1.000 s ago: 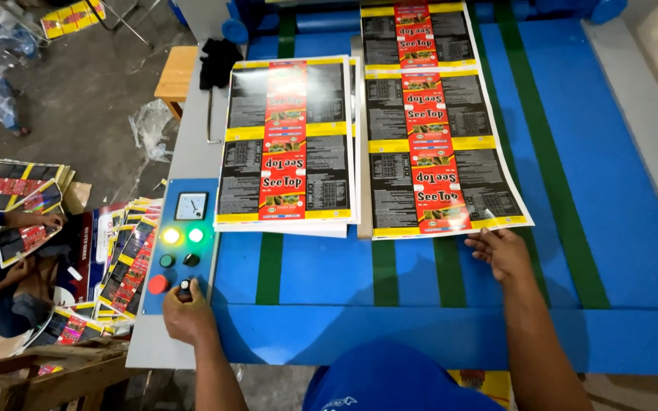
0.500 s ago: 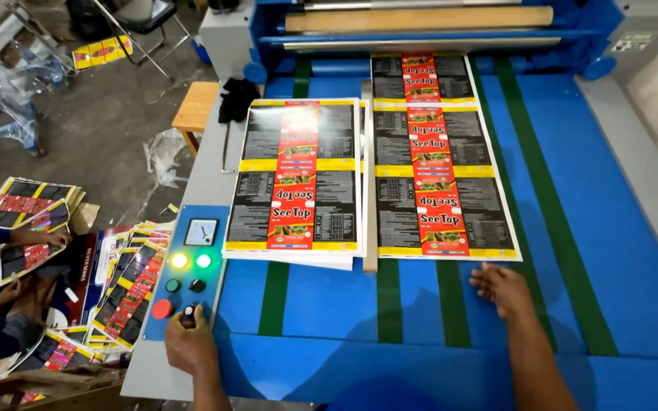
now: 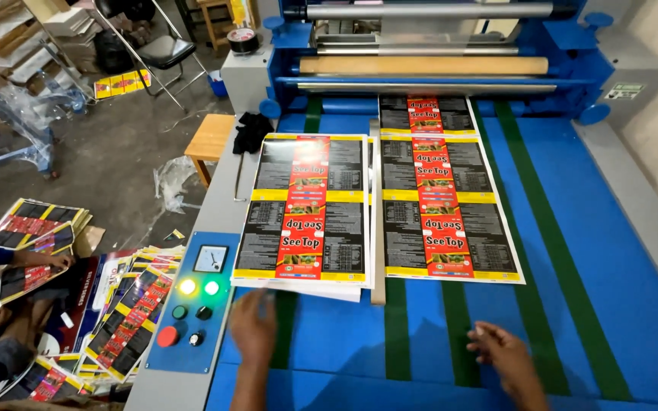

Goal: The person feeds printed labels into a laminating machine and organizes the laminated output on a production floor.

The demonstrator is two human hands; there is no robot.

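Left hand off the control panel, both hands now near the printed sheets.

My left hand [image 3: 253, 326] has left the knob on the control panel [image 3: 190, 304] and now hovers just right of it, fingers loosely spread, holding nothing, right below the near edge of the sheet stack [image 3: 306, 209]. Right of the stack, the single sheet [image 3: 439, 202] has run further towards the rollers [image 3: 424, 65]. My right hand [image 3: 500, 354] has drawn back from it, open and empty over the blue table [image 3: 618, 304].
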